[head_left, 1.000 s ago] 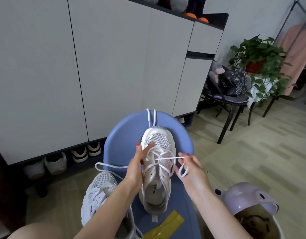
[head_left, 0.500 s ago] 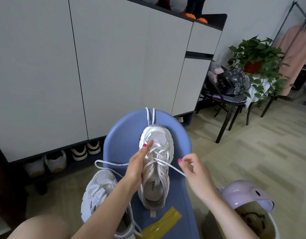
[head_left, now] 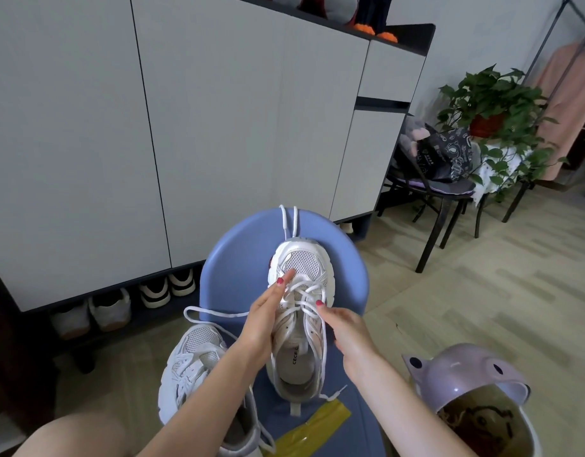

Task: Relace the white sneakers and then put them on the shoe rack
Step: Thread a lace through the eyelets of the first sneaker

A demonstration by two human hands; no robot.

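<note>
A white sneaker [head_left: 301,262] lies toe-away on a blue stool [head_left: 238,252], its white shoelace [head_left: 309,293] crossed over the tongue. My left hand [head_left: 263,321] holds the sneaker's left side, thumb and fingertip up on the laces near the toe. My right hand [head_left: 347,331] pinches the shoelace at a crossing on the right side. One loose lace end loops out to the left; the other trails down past the heel. The second white sneaker [head_left: 192,354] leans against the stool at the lower left, partly hidden by my left arm.
A low open shoe rack [head_left: 27,347] under the white cabinet holds several shoes [head_left: 152,291]. A strip of yellow tape [head_left: 311,427] lies on the stool. A lilac lidded bin [head_left: 466,374] stands at the lower right. A dark chair [head_left: 443,192] and a potted plant [head_left: 492,103] stand at the back right.
My right hand has moved in from pulling the lace out to the right and now pinches it at the shoe. My left fingers slid up toward the toe.
</note>
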